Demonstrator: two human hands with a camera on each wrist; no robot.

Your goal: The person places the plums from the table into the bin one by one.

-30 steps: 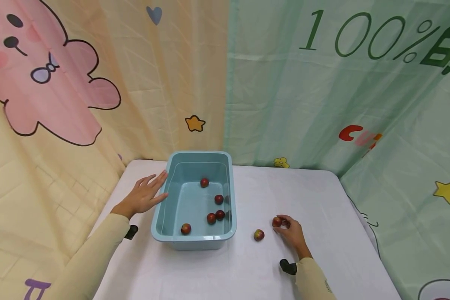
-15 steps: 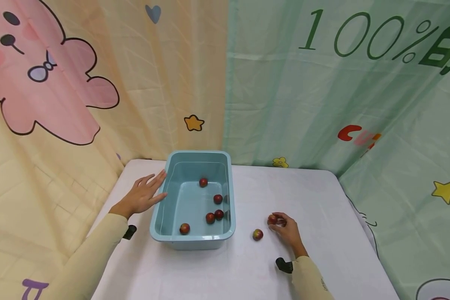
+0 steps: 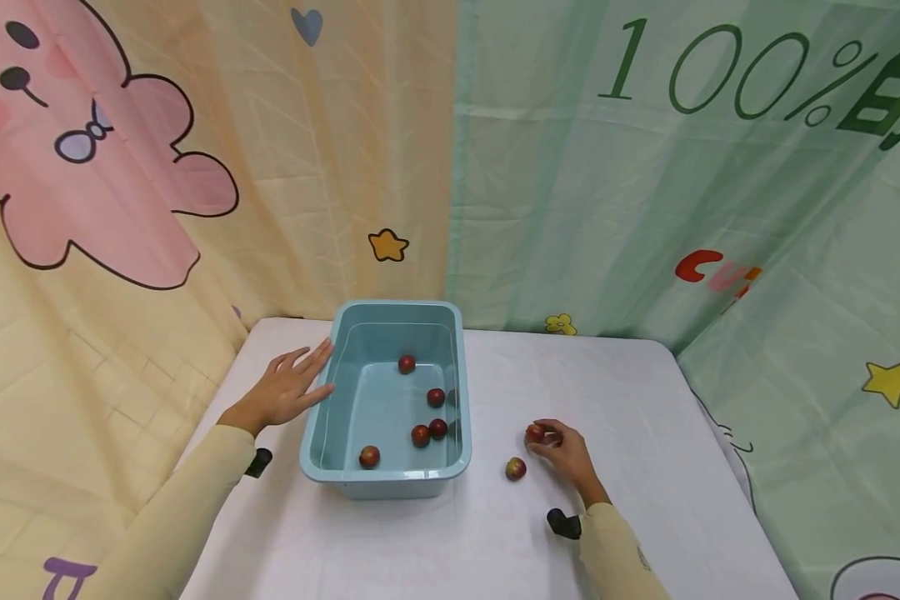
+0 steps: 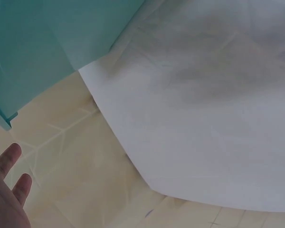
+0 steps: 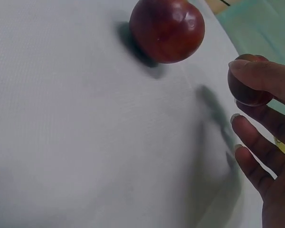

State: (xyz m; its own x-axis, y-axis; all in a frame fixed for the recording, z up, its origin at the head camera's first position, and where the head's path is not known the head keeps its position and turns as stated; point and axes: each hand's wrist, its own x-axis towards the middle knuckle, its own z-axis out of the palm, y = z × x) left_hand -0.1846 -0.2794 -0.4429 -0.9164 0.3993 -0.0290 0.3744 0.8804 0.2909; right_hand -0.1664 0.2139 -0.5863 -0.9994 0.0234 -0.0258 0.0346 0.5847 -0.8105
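White cloth-covered table (image 3: 645, 392), cartoon curtains behind. Right hand (image 3: 562, 450) pinching small red plum (image 3: 535, 433), lifted off cloth. Left hand (image 3: 288, 390) flat, fingers spread against light-blue plastic tub (image 3: 390, 479). Likely mid-transfer; next, carry over rim, release.

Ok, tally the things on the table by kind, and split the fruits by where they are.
Red fruits in the blue tub: 5, e.g.
Red fruit loose on the table: 1
Red fruit held in the right hand: 1
Blue tub, touched by the left hand: 1
Total: 8 things, 7 of them fruits.
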